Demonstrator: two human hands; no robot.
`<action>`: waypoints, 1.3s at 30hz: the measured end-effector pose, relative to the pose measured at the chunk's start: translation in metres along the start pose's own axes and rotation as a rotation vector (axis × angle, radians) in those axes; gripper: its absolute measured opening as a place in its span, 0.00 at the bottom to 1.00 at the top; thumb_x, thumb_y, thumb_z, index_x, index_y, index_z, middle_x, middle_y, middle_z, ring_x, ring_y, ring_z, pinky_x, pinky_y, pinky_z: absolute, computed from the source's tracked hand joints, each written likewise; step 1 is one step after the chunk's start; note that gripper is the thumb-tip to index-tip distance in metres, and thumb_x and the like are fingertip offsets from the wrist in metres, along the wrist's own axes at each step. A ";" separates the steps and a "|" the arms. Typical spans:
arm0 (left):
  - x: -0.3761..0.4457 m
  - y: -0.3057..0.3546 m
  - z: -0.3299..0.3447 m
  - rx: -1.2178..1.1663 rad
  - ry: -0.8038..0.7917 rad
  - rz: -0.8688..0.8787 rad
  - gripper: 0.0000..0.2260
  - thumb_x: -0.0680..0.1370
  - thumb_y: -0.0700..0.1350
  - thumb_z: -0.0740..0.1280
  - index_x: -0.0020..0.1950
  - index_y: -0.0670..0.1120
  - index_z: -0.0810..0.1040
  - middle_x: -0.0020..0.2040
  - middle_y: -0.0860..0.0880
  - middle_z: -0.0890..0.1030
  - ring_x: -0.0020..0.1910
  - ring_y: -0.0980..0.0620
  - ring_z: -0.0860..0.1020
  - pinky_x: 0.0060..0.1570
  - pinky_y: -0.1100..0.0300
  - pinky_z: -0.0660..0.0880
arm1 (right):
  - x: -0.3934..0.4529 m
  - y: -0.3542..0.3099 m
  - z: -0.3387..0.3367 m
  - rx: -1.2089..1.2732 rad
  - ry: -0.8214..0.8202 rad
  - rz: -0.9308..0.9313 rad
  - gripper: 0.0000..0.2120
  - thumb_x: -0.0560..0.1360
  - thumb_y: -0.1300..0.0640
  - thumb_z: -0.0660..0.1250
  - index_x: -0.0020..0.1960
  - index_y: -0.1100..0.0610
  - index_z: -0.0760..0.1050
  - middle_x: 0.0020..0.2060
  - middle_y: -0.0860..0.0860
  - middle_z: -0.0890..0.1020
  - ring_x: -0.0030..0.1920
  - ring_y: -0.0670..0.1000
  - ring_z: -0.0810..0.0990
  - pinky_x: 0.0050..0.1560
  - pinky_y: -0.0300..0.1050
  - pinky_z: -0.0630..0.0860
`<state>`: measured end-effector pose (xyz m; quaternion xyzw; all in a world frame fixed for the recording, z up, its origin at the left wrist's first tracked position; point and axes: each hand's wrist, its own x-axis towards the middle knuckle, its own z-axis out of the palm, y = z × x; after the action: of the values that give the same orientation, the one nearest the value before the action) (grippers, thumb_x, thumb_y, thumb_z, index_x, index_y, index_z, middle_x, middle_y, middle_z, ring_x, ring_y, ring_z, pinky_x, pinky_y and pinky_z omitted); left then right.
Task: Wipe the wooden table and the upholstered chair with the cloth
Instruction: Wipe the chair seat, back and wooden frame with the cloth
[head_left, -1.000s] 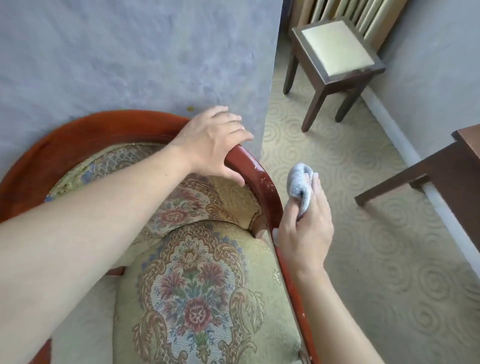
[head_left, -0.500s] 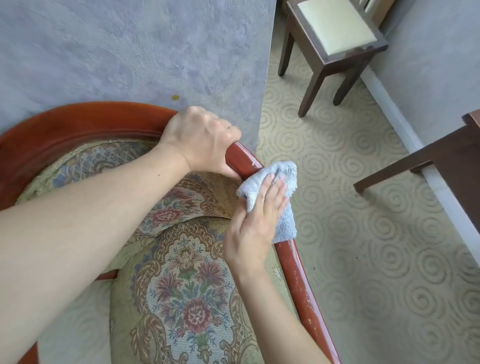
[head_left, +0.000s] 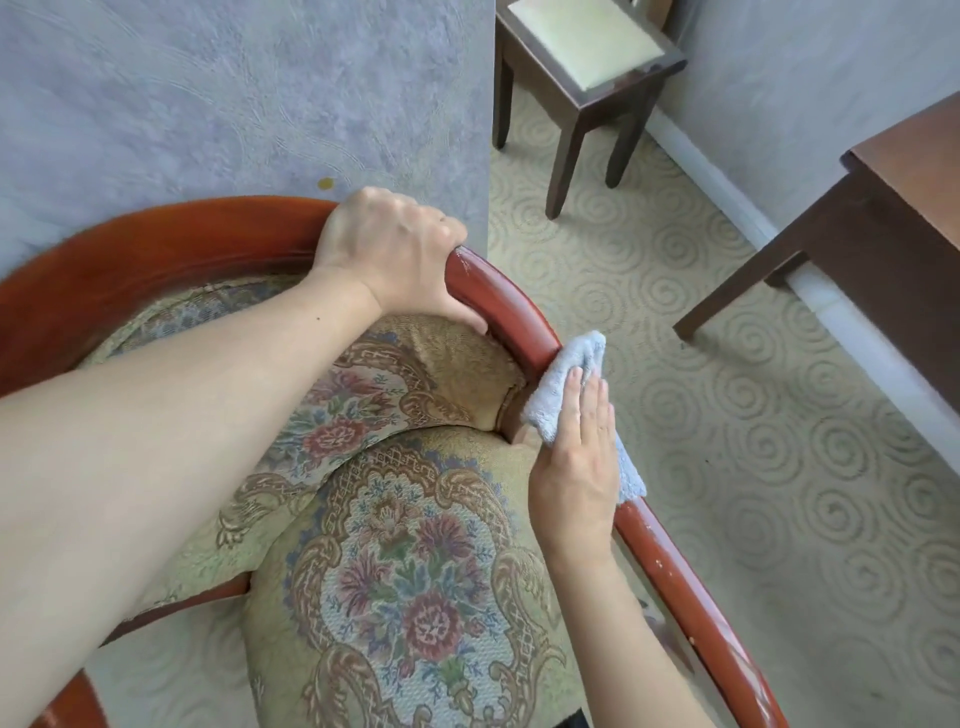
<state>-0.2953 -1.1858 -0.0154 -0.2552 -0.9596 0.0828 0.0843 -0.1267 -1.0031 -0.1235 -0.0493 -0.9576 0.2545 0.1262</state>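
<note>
Meanwhile, right hand (head_left: 574, 483), fingers (head_left: 587, 410) flat, presses the cloth (head_left: 569, 376) onto the chair's (head_left: 405, 587) wooden rail, which slopes on toward the person; left hand (head_left: 389, 254) grips the rail above.

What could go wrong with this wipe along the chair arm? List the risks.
1. The right hand presses the cloth with flat fingers, not gripping; it may slip off the narrow wooden armrest onto the carpet.
2. The left hand grips the rail just ahead, so that stretch may go unwiped.
</note>
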 end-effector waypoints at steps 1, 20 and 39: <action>0.000 0.000 0.000 -0.005 0.011 0.004 0.35 0.57 0.84 0.54 0.37 0.52 0.67 0.37 0.49 0.82 0.39 0.45 0.81 0.37 0.56 0.69 | -0.013 0.007 -0.002 -0.024 -0.005 0.030 0.34 0.68 0.77 0.55 0.75 0.69 0.62 0.74 0.65 0.66 0.75 0.64 0.63 0.73 0.62 0.65; 0.004 -0.003 0.007 0.138 -0.028 0.017 0.10 0.80 0.47 0.58 0.48 0.48 0.79 0.48 0.47 0.85 0.47 0.43 0.83 0.38 0.56 0.62 | 0.075 -0.075 0.019 0.185 0.015 -0.300 0.26 0.76 0.62 0.54 0.73 0.70 0.65 0.73 0.66 0.67 0.75 0.64 0.63 0.77 0.57 0.57; 0.001 -0.004 0.009 0.079 0.076 0.049 0.13 0.77 0.50 0.62 0.34 0.50 0.66 0.40 0.45 0.84 0.38 0.42 0.83 0.35 0.56 0.63 | 0.072 -0.115 0.018 0.253 0.027 -0.029 0.31 0.76 0.54 0.48 0.75 0.69 0.61 0.75 0.66 0.63 0.78 0.63 0.58 0.79 0.56 0.51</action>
<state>-0.2998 -1.1901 -0.0236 -0.2780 -0.9453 0.1127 0.1284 -0.2041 -1.1000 -0.0651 -0.0226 -0.9166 0.3707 0.1480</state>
